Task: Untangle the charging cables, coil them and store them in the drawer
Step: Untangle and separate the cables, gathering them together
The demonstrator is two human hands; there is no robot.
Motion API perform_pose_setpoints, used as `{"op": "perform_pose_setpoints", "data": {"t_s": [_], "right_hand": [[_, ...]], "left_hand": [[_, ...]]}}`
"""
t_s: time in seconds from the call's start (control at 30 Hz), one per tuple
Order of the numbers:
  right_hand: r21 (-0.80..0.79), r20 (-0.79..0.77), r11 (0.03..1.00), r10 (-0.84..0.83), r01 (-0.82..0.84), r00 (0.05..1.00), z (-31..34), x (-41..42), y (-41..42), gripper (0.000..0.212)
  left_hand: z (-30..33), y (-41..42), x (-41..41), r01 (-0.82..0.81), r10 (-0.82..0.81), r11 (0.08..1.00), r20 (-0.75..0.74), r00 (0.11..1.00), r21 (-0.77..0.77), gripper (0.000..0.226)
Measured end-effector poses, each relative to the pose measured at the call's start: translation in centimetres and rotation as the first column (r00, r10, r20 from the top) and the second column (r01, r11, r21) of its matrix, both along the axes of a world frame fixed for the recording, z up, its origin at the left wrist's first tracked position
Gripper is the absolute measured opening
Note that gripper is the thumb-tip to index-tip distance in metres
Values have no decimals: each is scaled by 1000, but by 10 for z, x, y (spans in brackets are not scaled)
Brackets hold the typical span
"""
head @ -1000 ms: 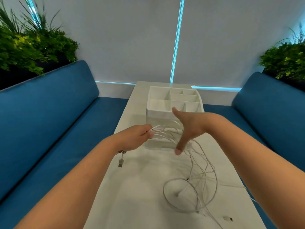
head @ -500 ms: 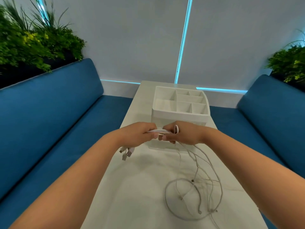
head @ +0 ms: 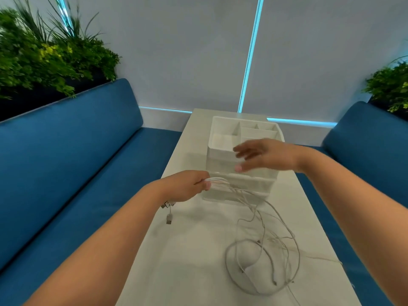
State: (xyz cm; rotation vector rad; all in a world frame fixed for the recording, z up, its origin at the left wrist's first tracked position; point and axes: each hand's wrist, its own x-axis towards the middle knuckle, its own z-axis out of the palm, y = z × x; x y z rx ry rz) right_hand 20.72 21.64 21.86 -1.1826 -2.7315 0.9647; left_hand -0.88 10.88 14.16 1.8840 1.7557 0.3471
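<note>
My left hand (head: pixel 187 185) pinches a bundle of white charging cables (head: pixel 262 246) near their ends. USB plugs (head: pixel 169 218) dangle below that hand. The cables trail right and down into a loose tangle of loops on the white table (head: pixel 187 261). My right hand (head: pixel 265 154) hovers with fingers spread and blurred, above and to the right of the bundle, holding nothing. Behind both hands stands a white organiser (head: pixel 223 140) with open top compartments and drawers in its front.
Blue benches run along both sides of the narrow table, the left bench (head: pixel 66 162) and the right bench (head: pixel 371 146). Green plants (head: pixel 44 56) sit behind the left backrest, and more at the far right. A white wall with cyan light strips is behind.
My right hand has let go of the cable bundle and lifted up and to the right, fingers now spread. My left hand still holds the bundle in about the same place.
</note>
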Motion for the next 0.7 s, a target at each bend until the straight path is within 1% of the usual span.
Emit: {"op": "perform_pose_setpoints", "data": {"t_s": [0.03, 0.07, 0.1, 0.13, 0.17, 0.23, 0.3, 0.4, 0.5, 0.6, 0.7], "right_hand": [[57, -26, 998, 28, -26, 999, 1, -12, -6, 70], [112, 21, 990, 78, -79, 997, -2, -24, -13, 58], [130, 80, 983, 120, -129, 990, -12, -34, -20, 47], [116, 99, 981, 144, -155, 985, -24, -40, -25, 38], [85, 63, 984, 149, -154, 987, -37, -42, -27, 32], [19, -83, 994, 110, -108, 991, -53, -35, -26, 31], [34, -156, 994, 110, -106, 982, -62, -25, -20, 30], [137, -191, 984, 139, -114, 972, -65, -21, -18, 30], [90, -266, 994, 85, -63, 960, -66, -21, -18, 27], [57, -283, 998, 32, -16, 958, -66, -16, -13, 20], [69, -286, 998, 4, 16, 958, -67, -11, -10, 19]], "left_hand": [[2, 2, 4, 9, -9, 1000, 13, 1000, 14, 23], [4, 4, 9, 20, -21, 999, 30, 999, 32, 21], [7, 5, 12, 35, -37, 998, 47, 998, 54, 18], [11, 5, 14, 48, -53, 996, 61, 997, 72, 17], [13, 4, 14, 54, -60, 995, 73, 995, 84, 18], [15, 0, 9, 23, -31, 997, 108, 994, 80, 24], [12, -4, 4, -10, 4, 999, 141, 990, 44, 23], [7, -6, 2, -26, 21, 999, 236, 972, 19, 20], [9, -1, 1, -38, 37, 999, 297, 954, -4, 16], [9, 3, 0, -37, 41, 999, 286, 957, -21, 18], [6, 5, 0, -39, 45, 999, 286, 957, -23, 18]]}}
